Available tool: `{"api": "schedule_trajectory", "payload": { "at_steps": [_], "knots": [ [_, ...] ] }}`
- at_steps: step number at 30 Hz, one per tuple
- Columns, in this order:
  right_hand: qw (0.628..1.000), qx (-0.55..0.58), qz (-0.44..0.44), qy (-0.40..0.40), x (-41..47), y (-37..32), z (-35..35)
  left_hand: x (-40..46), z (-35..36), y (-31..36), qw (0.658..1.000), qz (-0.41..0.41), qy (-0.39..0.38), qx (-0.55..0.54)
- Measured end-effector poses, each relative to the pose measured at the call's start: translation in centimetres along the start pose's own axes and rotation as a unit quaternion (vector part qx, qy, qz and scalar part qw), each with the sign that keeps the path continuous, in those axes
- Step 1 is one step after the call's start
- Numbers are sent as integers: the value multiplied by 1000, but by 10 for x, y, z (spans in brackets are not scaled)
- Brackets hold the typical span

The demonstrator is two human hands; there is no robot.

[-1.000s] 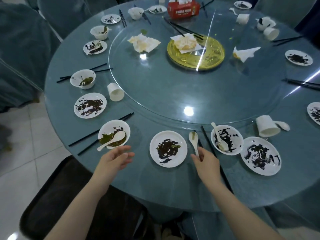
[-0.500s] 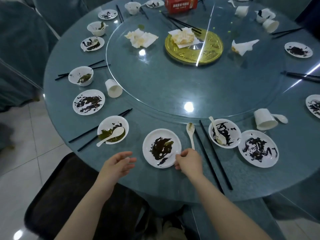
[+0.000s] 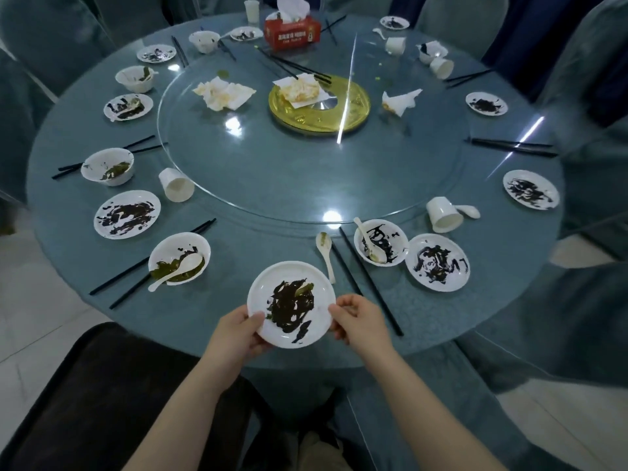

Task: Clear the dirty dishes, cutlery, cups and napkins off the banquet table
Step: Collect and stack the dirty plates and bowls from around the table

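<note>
A white plate (image 3: 292, 302) smeared with dark sauce is at the near edge of the round blue table (image 3: 441, 321). My left hand (image 3: 238, 331) grips its left rim and my right hand (image 3: 360, 322) pinches its right rim. A white spoon (image 3: 325, 253) and black chopsticks (image 3: 370, 283) lie just beyond on the right. A bowl with a spoon and greens (image 3: 179, 258) stands to the left. Another dirty bowl (image 3: 380, 245) and plate (image 3: 437, 261) sit to the right.
Several more dirty plates, bowls, tipped cups (image 3: 443, 214) and chopsticks ring the table. On the glass turntable (image 3: 272, 171) lie crumpled napkins (image 3: 222, 93) and a gold dish (image 3: 319, 103). A red tissue box (image 3: 292, 30) stands at the back. A dark bin (image 3: 102, 396) is at lower left.
My right hand left the spoon and took the plate's right rim. My left hand came in and gripped its left rim. The plate has shifted toward me at the table edge.
</note>
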State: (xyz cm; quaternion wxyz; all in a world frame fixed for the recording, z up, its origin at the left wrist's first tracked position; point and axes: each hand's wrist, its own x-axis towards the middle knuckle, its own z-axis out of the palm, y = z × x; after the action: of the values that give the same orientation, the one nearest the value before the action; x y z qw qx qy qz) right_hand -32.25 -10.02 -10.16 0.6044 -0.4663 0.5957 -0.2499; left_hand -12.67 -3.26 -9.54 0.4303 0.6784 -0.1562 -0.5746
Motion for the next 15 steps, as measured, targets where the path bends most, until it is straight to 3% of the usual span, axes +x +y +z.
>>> {"api": "schedule_trajectory", "payload": {
  "at_steps": [5, 10, 15],
  "knots": [
    [990, 72, 46, 111, 1, 29, -50, 4, 33, 9, 999, 19, -35, 14],
    [956, 127, 96, 245, 28, 55, -115, 16, 56, 17, 997, 15, -70, 23],
    [935, 182, 134, 275, 74, 49, -151, 24, 58, 23, 997, 13, -70, 10]
  ]
}}
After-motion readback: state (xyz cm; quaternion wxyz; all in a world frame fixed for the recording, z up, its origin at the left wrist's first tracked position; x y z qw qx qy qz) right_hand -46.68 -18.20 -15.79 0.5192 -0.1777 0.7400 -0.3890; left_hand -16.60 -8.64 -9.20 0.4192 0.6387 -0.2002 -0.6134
